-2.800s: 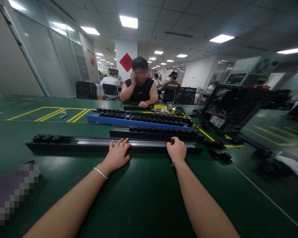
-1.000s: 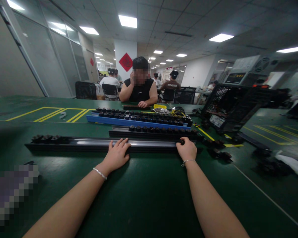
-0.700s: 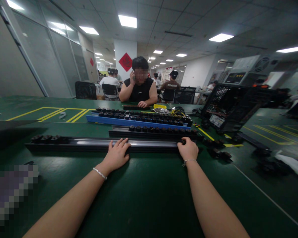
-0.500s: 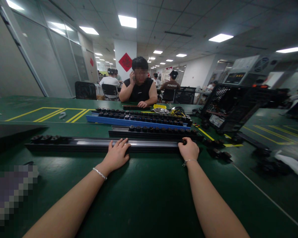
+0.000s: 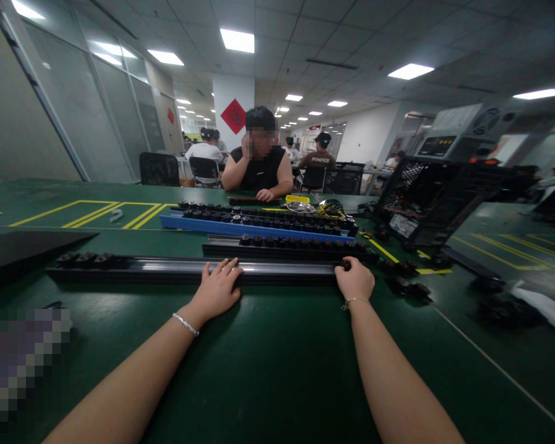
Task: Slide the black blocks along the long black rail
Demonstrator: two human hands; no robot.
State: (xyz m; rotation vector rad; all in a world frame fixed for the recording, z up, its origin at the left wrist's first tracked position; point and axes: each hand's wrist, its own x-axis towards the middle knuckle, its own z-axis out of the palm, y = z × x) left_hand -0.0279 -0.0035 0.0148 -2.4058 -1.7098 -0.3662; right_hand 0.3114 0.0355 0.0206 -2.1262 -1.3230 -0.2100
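A long black rail (image 5: 166, 269) with a shiny middle groove lies across the green table (image 5: 268, 370) in front of me. Several black knobs (image 5: 86, 258) sit on its left end. My left hand (image 5: 217, 288) rests flat on the rail's middle, fingers spread. At the rail's right end my right hand (image 5: 354, 280) is curled shut, fingertips on a small black piece (image 5: 346, 266) that is mostly hidden.
More rails with black knobs (image 5: 287, 245) and a blue rail (image 5: 254, 227) lie behind. A person (image 5: 259, 161) sits across the table. A black crate (image 5: 428, 197) stands at right, loose black parts (image 5: 407, 285) near it. A dark flat panel (image 5: 23, 246) enters from the left.
My right hand slid rightward along the rail to its end. A dark panel came in at the left edge. My left hand stayed put.
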